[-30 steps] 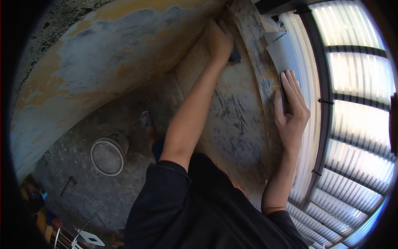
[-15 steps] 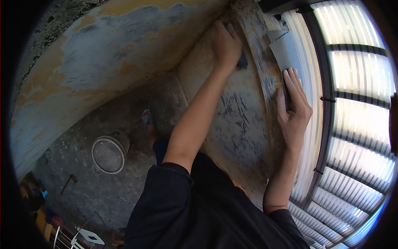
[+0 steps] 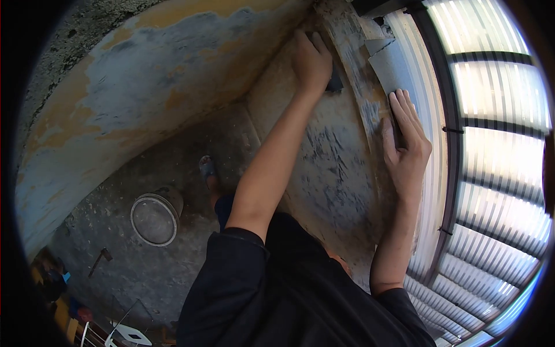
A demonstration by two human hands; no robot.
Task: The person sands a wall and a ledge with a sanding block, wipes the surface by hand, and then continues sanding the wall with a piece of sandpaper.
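Observation:
My left hand (image 3: pixel 312 62) is closed round a dark flat piece (image 3: pixel 335 82) and presses it to the patchy wall (image 3: pixel 332 168) near the corner. Only one end of that piece shows past the palm. My right hand (image 3: pixel 408 139) lies with its fingers stretched out on the ledge (image 3: pixel 416 75) along the top of the wall, its thumb apart and over the inner edge. Nothing shows in it. Dark scuff marks cover the wall surface below my hands.
A round bucket (image 3: pixel 155 220) stands on the grey floor (image 3: pixel 191 266). A hammer (image 3: pixel 100 260) lies to its left. White wire-framed items (image 3: pixel 130 335) are at the bottom left. Another patchy wall (image 3: pixel 144 69) curves across the upper left. Corrugated panels (image 3: pixel 497 144) line the right.
The view has shifted slightly. My left hand stays near the wall corner with the dark piece, and my right hand stays on the ledge with little visible change.

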